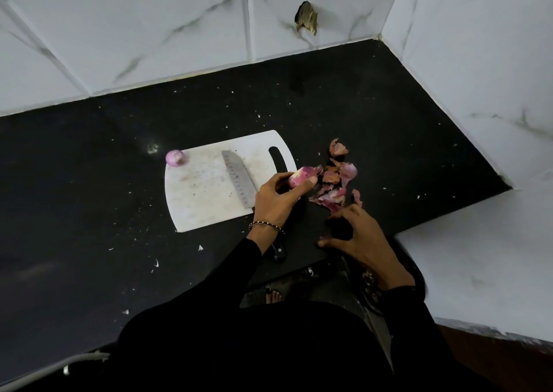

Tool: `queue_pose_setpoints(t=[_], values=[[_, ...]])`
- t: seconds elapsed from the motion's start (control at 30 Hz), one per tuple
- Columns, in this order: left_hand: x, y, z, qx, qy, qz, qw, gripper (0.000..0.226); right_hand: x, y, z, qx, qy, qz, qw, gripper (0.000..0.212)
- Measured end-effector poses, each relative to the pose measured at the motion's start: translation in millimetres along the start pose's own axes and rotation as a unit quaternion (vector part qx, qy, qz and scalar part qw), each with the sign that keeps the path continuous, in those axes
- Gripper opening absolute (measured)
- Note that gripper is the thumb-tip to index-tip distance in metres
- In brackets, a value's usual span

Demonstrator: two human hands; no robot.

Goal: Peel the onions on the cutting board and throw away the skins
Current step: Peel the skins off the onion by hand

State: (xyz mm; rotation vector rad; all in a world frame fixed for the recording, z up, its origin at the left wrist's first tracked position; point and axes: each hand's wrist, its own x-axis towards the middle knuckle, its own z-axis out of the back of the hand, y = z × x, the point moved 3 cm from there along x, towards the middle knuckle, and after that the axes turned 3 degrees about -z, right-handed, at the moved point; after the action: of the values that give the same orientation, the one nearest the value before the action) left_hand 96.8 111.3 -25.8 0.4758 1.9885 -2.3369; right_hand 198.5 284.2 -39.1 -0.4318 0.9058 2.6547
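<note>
A black speckled worktop runs into a corner of white marble-patterned wall tiles. Just past the right edge of the white cutting board, a partly peeled onion is held by the left grip, with fingers and thumb curled round it; pale flesh shows where the purple skin is off. A beaded bracelet sits on that wrist above a black sleeve.

Beside the held onion, toward the right end of the worktop, lies a loose pile of pink and brown onion skins. The right grip is at the front edge of the worktop, just in front of the pile, its fingers spread and loosely bent with the tips down; whether it has hold of a scrap cannot be told.

A knife lies slantwise on the board, its blade pointing away and its dark handle sticking out past the board's front edge under the left wrist. A second onion, peeled, rests at the board's far left corner. Small white flecks are scattered over the worktop. A ragged hole shows in the back wall.
</note>
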Motion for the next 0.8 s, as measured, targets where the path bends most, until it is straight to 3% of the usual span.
queue_pose_setpoints(t=[0.13,0.33,0.57,0.67,0.8], values=[[-3,-2,-1,-0.083,0.041,0.008,0.996,0.048,4,1,10,0.013,-0.127,0.015,0.992,0.026],[-6,-5,1,-0.107,0.093,-0.017,0.99,0.055,6,22,30,0.136,-0.241,0.038,0.96,0.012],[-6,-9,-2,-0.201,0.127,0.021,0.971,0.052,-1,50,36,0.248,-0.195,0.101,0.943,0.026],[-8,-16,-5,-0.277,0.139,0.057,0.949,0.038,-4,59,34,0.255,-0.173,0.155,0.939,0.037],[-9,-18,-6,-0.289,0.13,0.097,0.943,0.033,-2,69,28,0.227,-0.188,0.19,0.937,0.044]])
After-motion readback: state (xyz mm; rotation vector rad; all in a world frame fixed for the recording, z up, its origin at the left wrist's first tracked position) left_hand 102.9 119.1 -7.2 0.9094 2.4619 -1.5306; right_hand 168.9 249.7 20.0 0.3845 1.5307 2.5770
